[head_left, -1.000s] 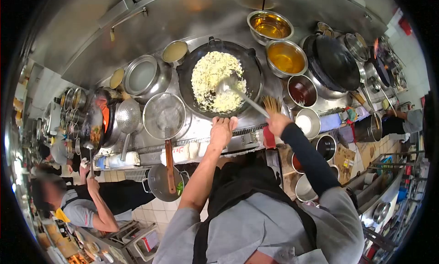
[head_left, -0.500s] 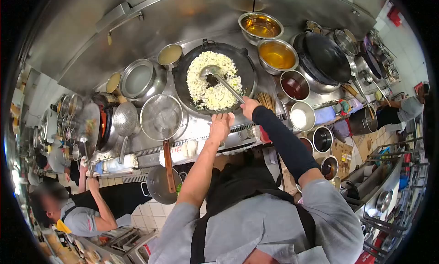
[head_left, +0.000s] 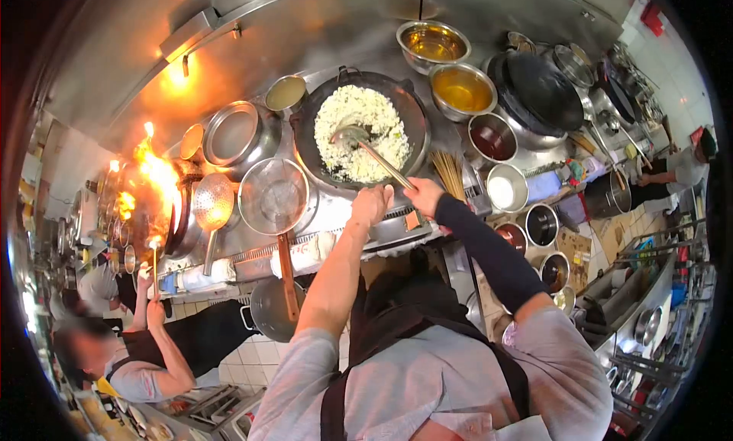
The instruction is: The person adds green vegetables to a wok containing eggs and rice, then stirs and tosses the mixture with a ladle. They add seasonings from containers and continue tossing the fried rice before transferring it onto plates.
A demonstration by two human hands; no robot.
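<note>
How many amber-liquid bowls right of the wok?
2: the rear bowl, off the wok's back right; the front bowl, just before it. Others may be hidden.

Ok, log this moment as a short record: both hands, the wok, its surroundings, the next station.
Left hand: at the near rim of the wok; grip unclear
Right hand: gripping the ladle
Wok contents: pale, rice-like food, ladle bowl in it
Right side: metal bowls of amber liquid; bristle brush
Left side: strainer
Far left: tall flames, another person nearby
</note>
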